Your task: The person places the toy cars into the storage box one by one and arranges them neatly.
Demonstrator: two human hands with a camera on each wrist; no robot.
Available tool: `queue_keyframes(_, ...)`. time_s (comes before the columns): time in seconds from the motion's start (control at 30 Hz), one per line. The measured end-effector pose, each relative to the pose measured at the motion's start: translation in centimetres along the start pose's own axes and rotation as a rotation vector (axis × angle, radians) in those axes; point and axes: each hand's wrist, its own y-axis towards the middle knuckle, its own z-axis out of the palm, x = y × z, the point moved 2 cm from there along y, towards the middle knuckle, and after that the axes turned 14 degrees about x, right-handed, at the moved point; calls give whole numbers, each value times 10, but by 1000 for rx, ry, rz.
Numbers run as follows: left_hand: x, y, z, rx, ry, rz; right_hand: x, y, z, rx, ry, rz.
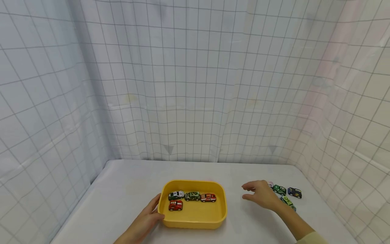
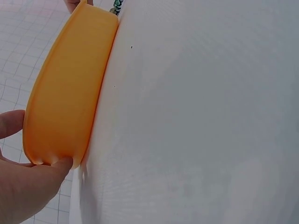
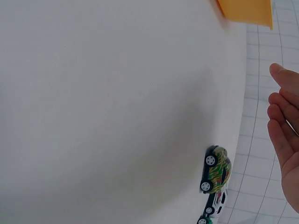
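A yellow plastic tray stands on the white table, with several toy cars inside. A white-and-green car, a camouflage car and an orange-red car line its back; a red car sits below the first. My left hand grips the tray's left side, thumb at the front corner; the left wrist view shows the hand against the outer wall. My right hand hovers between tray and loose cars, fingers loosely bent, holding nothing; the right wrist view shows the hand in the air.
Right of the tray lie more toy cars: a green one, a dark blue one, a lime-green patterned one and a whitish one partly behind my right hand. Grid-patterned white curtains enclose the table.
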Motion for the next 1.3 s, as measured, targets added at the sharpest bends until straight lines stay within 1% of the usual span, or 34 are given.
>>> queue_keyframes(0.07,0,0,0,1,7,1,-6,-5,-2,-16,1,9)
queue_keyframes(0.2,0,-1,0,4,11,7,-20,-16,-6,-34,40,23)
queue_keyframes(0.3,-1,-2,0,2,10,9,-29,-24,-10,-47,56,48)
queue_keyframes(0.37,-2,-3,1,0,13,8,-34,-29,-14,-65,49,59)
queue_keyframes(0.57,0,-2,0,0,11,7,-49,-44,-21,-117,-31,133)
queue_keyframes(0.83,-2,-4,0,-1,9,-5,-66,-60,-28,-150,-82,186)
queue_keyframes(0.93,-2,-4,1,1,7,-9,-72,-65,-30,-157,-113,223)
queue_keyframes(1.0,-2,-4,1,0,10,-10,-76,-68,-31,-158,-115,244)
queue_keyframes(1.17,-2,-3,0,-3,11,-10,-86,-75,-33,-165,-78,289)
queue_keyframes(1.3,-3,-3,0,-2,8,-10,-96,-84,-34,-179,-75,323)
